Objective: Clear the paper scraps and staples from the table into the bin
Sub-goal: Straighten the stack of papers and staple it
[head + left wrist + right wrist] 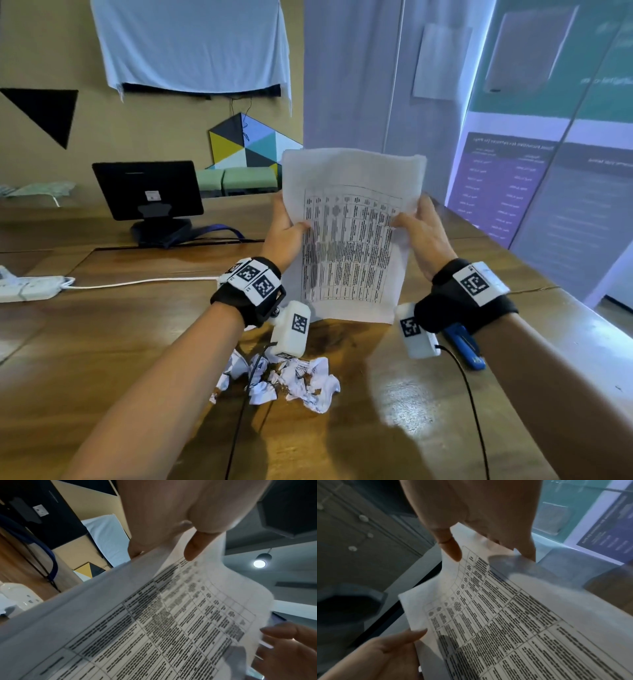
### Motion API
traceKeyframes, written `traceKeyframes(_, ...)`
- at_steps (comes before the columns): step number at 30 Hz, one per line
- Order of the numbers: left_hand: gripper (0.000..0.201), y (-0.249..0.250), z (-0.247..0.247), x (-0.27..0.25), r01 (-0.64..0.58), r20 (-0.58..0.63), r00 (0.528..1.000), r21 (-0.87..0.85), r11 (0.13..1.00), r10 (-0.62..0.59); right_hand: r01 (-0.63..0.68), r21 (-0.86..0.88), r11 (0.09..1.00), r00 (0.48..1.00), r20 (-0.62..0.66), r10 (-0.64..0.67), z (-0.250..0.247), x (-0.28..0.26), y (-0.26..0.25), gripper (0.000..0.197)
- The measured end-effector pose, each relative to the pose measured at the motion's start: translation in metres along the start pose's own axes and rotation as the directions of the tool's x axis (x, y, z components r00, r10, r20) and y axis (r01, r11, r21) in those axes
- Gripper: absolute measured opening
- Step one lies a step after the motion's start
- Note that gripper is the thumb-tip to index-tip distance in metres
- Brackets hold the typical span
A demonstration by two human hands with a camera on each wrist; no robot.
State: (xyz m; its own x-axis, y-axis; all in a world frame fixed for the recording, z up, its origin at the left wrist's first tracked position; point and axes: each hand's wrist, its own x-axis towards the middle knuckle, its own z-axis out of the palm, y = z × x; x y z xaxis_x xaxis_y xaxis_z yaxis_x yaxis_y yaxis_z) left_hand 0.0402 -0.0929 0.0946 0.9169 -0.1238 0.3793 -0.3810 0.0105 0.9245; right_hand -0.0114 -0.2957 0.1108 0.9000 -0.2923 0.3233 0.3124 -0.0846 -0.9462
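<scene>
— Two hands, one sheet (349, 240): your left hand (286, 233) pinches its left edge, thumb on the printed face and fingers behind; your right hand (423, 236) pinches the right edge the same way. Each grip is closed on paper, not spread.

— How does the sheet sit between my grips?

— Upright and off the counter (102, 342), printed table facing you, the top curling away above both thumbs. From the left wrist, your thumb (197, 546) presses the print near the margin, with the right hand's fingertips (278, 630) at the far edge. From the right wrist, your thumb (452, 549) lies on the sheet's corner, and the left hand (385, 653) shows at the opposite edge.

— And the scraps?

— You have the scraps (284, 380) below your left grip, nearer you, a crumpled white pile lying on the counter under the left wrist camera. I can't make out any staples among them. You'll see a blue stapler (466, 346) on the counter just under your right wrist.

— Anything beyond the grips?

— Past your left grip, a monitor (147, 188) stands with its back to you; further left, a power strip (27, 287) lies on the counter with its white cord running toward your left wrist.
</scene>
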Motion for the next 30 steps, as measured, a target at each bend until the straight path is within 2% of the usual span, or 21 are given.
traceKeyframes(3, 0.048, -0.006, -0.002, -0.001, 0.036, -0.022, 0.999, 0.025, 0.999, -0.035, -0.019, 0.006, 1.0, 0.997, -0.072, 0.019, 0.003, 0.004, 0.004, 0.061)
traceKeyframes(6, 0.043, -0.008, -0.001, 0.001, 0.063, -0.033, 0.998, 0.066, 0.996, -0.061, -0.046, -0.047, 0.998, 0.999, -0.01, 0.045, 0.004, 0.01, 0.008, 0.06)
traceKeyframes(9, 0.042, -0.01, -0.004, 0.001, 0.072, -0.062, 0.996, 0.086, 0.994, -0.067, -0.092, -0.035, 0.995, 0.994, -0.067, 0.09, 0.002, 0.014, 0.015, 0.059)
traceKeyframes(12, 0.044, -0.01, -0.005, -0.002, 0.055, -0.017, 0.998, 0.112, 0.992, -0.054, -0.121, -0.134, 0.984, 0.992, -0.06, 0.114, 0.002, 0.015, 0.019, 0.043)
traceKeyframes(17, 0.034, 0.003, -0.006, 0.004, -0.059, -0.086, 0.995, -0.005, 0.998, 0.058, -0.008, -0.13, 0.992, 0.991, -0.137, -0.01, 0.004, 0.017, 0.007, 0.015)
traceKeyframes(20, 0.031, 0.003, -0.007, -0.003, -0.083, -0.094, 0.992, -0.007, 0.997, 0.082, 0.016, -0.086, 0.996, 0.99, -0.136, -0.028, -0.001, 0.011, 0.007, 0.02)
traceKeyframes(24, 0.022, -0.013, -0.001, -0.019, 0.045, -0.06, 0.997, 0.091, 0.995, -0.04, -0.079, -0.128, 0.989, 0.993, -0.102, 0.067, -0.004, 0.002, 0.023, 0.026)
traceKeyframes(26, 0.019, -0.011, 0.002, -0.018, 0.055, -0.058, 0.997, 0.087, 0.995, -0.05, -0.065, -0.144, 0.987, 0.996, -0.077, 0.054, -0.003, 0.001, 0.019, 0.027)
traceKeyframes(28, 0.022, 0.0, 0.001, -0.01, 0.021, -0.064, 0.998, 0.061, 0.998, -0.017, -0.013, -0.122, 0.992, 0.996, -0.088, 0.002, 0.0, 0.001, 0.003, 0.023)
traceKeyframes(30, 0.025, 0.012, -0.001, -0.004, -0.057, -0.062, 0.996, 0.033, 0.998, 0.059, 0.035, -0.081, 0.996, 0.987, -0.151, -0.047, -0.001, 0.003, -0.013, 0.019)
